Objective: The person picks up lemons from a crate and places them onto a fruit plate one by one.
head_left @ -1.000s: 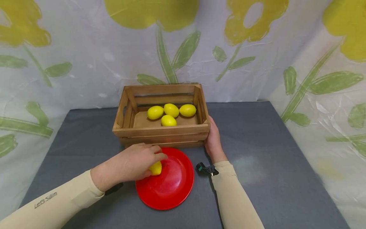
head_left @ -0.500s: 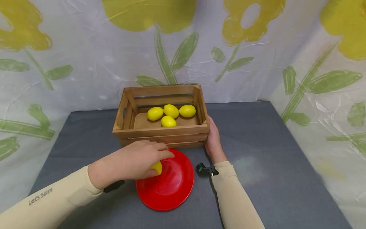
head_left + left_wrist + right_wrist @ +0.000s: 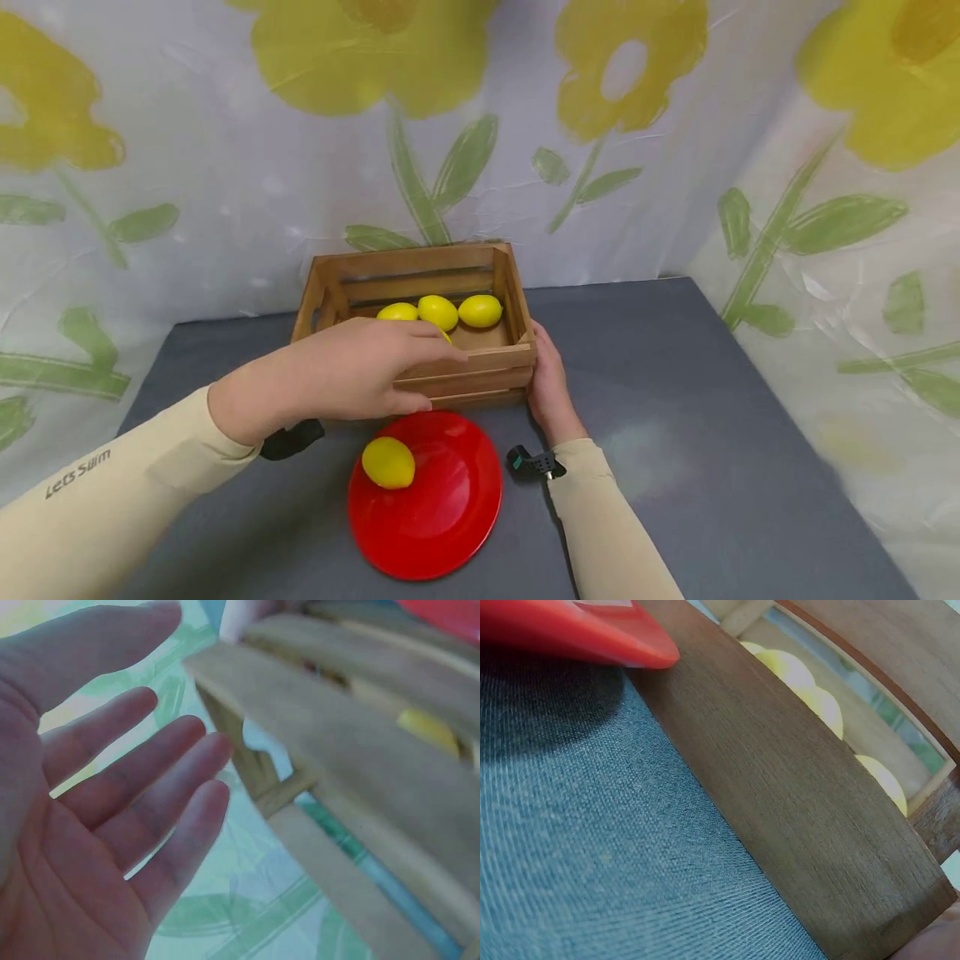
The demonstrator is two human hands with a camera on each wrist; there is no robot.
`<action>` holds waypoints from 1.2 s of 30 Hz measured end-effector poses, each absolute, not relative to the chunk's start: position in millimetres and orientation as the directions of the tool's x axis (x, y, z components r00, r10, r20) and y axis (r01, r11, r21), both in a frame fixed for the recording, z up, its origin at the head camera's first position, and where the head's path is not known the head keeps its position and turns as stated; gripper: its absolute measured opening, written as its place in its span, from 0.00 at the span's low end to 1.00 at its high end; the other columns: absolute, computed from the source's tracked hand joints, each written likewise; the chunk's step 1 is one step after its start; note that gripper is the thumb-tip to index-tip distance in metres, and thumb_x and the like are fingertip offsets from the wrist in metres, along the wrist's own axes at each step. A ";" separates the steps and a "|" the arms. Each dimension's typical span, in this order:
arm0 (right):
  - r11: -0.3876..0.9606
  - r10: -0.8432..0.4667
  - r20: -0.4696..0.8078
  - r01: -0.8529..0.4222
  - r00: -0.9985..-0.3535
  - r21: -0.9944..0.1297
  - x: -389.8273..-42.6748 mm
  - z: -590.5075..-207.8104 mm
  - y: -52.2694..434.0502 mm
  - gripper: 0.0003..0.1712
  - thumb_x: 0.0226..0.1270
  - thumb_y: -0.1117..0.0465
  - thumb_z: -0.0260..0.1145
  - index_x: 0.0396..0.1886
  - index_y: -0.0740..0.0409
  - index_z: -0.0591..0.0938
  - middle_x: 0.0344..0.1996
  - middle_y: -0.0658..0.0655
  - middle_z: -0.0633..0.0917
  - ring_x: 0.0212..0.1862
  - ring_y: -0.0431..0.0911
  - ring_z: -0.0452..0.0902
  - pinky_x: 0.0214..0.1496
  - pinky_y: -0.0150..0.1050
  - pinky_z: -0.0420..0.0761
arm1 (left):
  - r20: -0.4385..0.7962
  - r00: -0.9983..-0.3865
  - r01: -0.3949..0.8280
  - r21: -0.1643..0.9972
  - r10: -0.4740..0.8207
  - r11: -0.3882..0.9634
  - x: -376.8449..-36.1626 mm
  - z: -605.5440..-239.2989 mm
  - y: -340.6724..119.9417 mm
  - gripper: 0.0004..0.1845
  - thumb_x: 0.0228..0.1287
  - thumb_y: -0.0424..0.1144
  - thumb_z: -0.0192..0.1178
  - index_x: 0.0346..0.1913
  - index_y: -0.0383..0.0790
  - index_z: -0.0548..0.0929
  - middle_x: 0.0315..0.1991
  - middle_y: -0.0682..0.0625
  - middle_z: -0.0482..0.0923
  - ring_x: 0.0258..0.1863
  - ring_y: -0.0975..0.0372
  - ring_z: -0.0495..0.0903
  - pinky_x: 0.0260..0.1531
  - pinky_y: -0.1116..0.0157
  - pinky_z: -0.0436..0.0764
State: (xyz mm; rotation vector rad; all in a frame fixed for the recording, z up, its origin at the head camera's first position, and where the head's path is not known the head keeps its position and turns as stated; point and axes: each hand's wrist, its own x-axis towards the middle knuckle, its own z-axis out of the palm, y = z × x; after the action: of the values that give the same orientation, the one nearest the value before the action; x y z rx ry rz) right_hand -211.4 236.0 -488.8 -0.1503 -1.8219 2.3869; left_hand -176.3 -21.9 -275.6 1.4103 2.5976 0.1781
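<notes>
My left hand (image 3: pixel 352 367) hovers before the front of a slatted wooden crate (image 3: pixel 472 379), fingers extended and holding nothing. In the left wrist view that hand (image 3: pixel 112 817) shows an open palm beside the crate (image 3: pixel 337 735). Below it, one lemon (image 3: pixel 388 462) lies at the left of a red plate (image 3: pixel 442 525). Inside the crate are several more lemons (image 3: pixel 480 311), partly hidden by the left hand. My right hand (image 3: pixel 551 387) rests against the crate's right side; some of its fingers are hidden. Only a sliver of that hand (image 3: pixel 934 937) shows in the right wrist view.
A dark grey cloth (image 3: pixel 660 467) covers the table. The plate sits close in front of the crate. Behind the table hangs a pale curtain (image 3: pixel 247 167) with painted yellow flowers, which continues along the right side.
My left hand has let go of the lemon, leaving it on the plate, and has moved up and away toward the crate. The right hand stays against the crate. The head view has tilted slightly.
</notes>
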 end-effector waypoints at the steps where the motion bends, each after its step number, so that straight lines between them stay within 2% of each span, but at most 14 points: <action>1: -0.266 0.167 0.007 -0.052 -0.986 -0.963 -210.9 -489.6 235.7 0.30 0.87 0.50 0.48 0.81 0.54 0.71 0.81 0.59 0.69 0.82 0.57 0.63 0.85 0.57 0.62 | -0.090 -0.540 0.814 0.195 0.837 0.546 -180.5 -272.4 -20.6 0.31 0.65 0.49 0.78 0.71 0.59 0.82 0.66 0.56 0.84 0.62 0.60 0.84 0.59 0.53 0.88; 7: -0.269 0.160 0.009 -0.052 -0.987 -0.962 -209.6 -492.2 234.4 0.29 0.87 0.50 0.49 0.80 0.53 0.73 0.81 0.58 0.70 0.81 0.57 0.65 0.84 0.57 0.63 | -0.068 -0.563 0.792 0.239 0.824 0.561 -207.6 -262.4 -16.4 0.30 0.65 0.46 0.78 0.69 0.55 0.84 0.61 0.57 0.85 0.57 0.60 0.84 0.60 0.53 0.87; 11: -0.251 0.156 -0.004 -0.036 -0.988 -0.967 -210.5 -493.2 233.7 0.29 0.87 0.49 0.49 0.80 0.51 0.73 0.81 0.57 0.69 0.81 0.58 0.65 0.84 0.58 0.64 | -0.103 -0.577 0.776 0.242 0.810 0.583 -225.3 -264.2 -16.6 0.30 0.64 0.45 0.79 0.69 0.52 0.84 0.65 0.54 0.85 0.62 0.56 0.85 0.64 0.50 0.86; 19: -0.228 0.175 -0.004 -0.036 -0.985 -0.973 -211.3 -490.5 235.8 0.29 0.87 0.47 0.49 0.80 0.50 0.73 0.81 0.57 0.69 0.82 0.58 0.64 0.85 0.60 0.63 | -0.171 -0.577 0.781 0.168 0.798 0.601 -266.6 -282.1 -3.8 0.26 0.66 0.39 0.75 0.68 0.47 0.86 0.65 0.48 0.85 0.60 0.52 0.86 0.61 0.47 0.86; 25: -0.226 0.179 -0.002 -0.039 -0.984 -0.973 -211.2 -487.4 236.5 0.29 0.86 0.49 0.48 0.80 0.51 0.73 0.81 0.57 0.69 0.82 0.59 0.64 0.85 0.61 0.63 | -0.281 -0.578 0.770 0.124 0.766 0.626 -293.9 -301.4 6.9 0.27 0.66 0.37 0.73 0.68 0.48 0.85 0.68 0.46 0.84 0.66 0.50 0.83 0.66 0.45 0.84; 36: -0.200 0.199 0.013 -0.053 -0.980 -0.978 -210.7 -487.2 237.5 0.29 0.86 0.49 0.49 0.78 0.51 0.75 0.80 0.57 0.71 0.81 0.58 0.66 0.84 0.60 0.64 | -0.382 -0.529 0.793 0.095 0.758 0.601 -311.9 -320.2 26.2 0.28 0.63 0.36 0.74 0.67 0.52 0.87 0.66 0.46 0.84 0.66 0.49 0.82 0.64 0.46 0.84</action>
State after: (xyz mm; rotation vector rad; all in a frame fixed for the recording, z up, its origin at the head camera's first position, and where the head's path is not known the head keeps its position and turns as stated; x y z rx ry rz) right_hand -210.7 237.5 -487.2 -0.1733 -1.8736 2.3084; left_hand -311.9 26.2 -320.2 1.2441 2.4461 -0.1273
